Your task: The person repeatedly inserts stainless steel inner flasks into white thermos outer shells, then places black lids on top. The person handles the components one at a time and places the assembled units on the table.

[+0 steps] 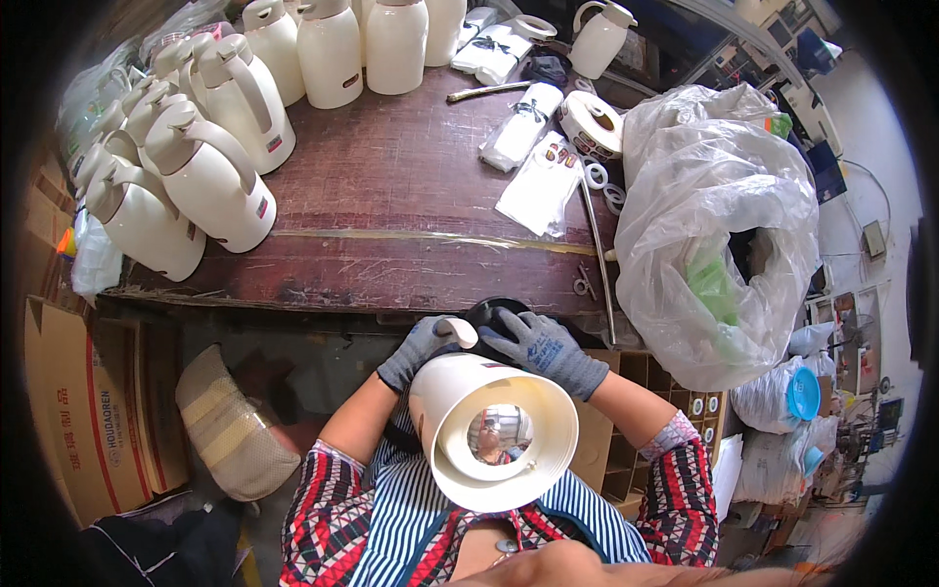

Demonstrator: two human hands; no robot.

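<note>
In front of my chest lies a cream vacuum jug [435, 416], tilted so its wide end faces me. Inside that end sits a round mirror-like glass [500, 434]. My left hand [419, 354], in a grey glove, is closed around the jug near its curved handle [458, 333]. My right hand [553, 354], in a matching glove, curls its fingers over a black round part [494, 315] at the jug's far end, by the table edge. The jug hides the lower side of that part, so how it meets the jug cannot be seen.
Several cream jugs [220, 186] stand on the dark red table [391, 166]. Farther right are a sticker roll [591, 125], a sticker sheet [540, 186], a metal rod [597, 254] and a big plastic bag [719, 225]. Below are cartons [108, 421] and a woven sack [235, 426].
</note>
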